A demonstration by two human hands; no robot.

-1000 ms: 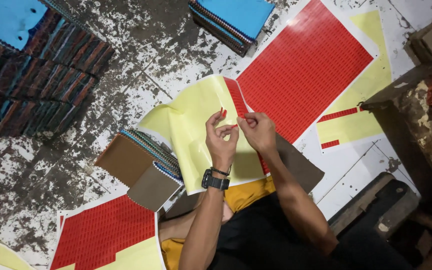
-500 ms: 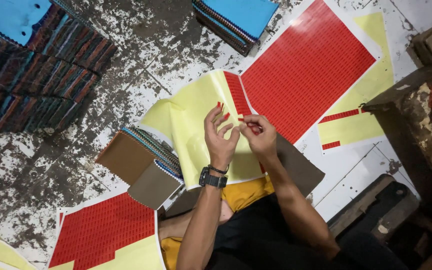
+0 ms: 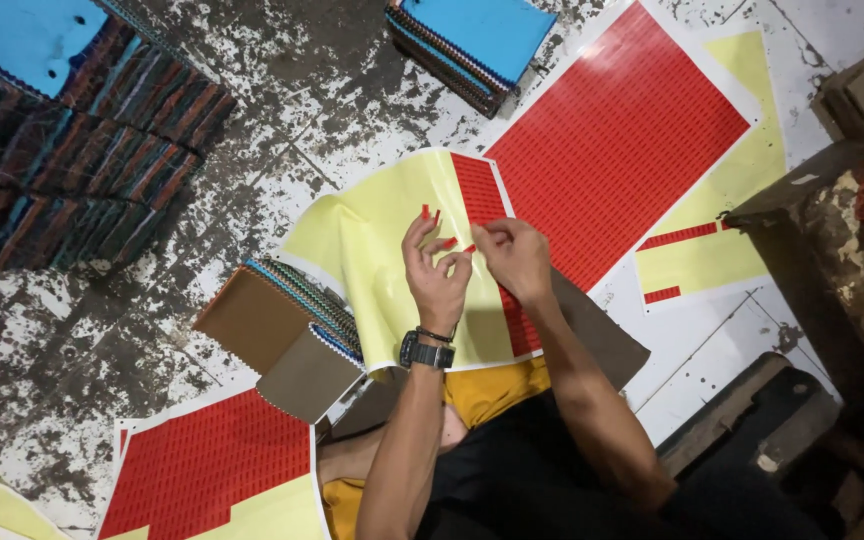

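My left hand (image 3: 434, 268), with a dark watch on its wrist, is raised over a yellow sticker sheet (image 3: 382, 250) that keeps a strip of small red stickers on its right side. Small red stickers (image 3: 432, 215) cling to several of its fingertips. My right hand (image 3: 512, 255) is close beside it, its fingers pinched together against my left fingers at a red sticker. The sheet lies across my lap, over a brown fabric swatch book (image 3: 282, 335).
A big sheet of red stickers (image 3: 612, 140) lies on the floor ahead. Stacks of blue-covered swatch books sit at the top left (image 3: 62, 110) and top centre (image 3: 477, 40). Another red sticker sheet (image 3: 202, 465) lies at the lower left. Worn wooden blocks (image 3: 832, 250) stand on the right.
My hands have shifted slightly; the view has moved a little. My right fingers stay pinched at my left fingertips.
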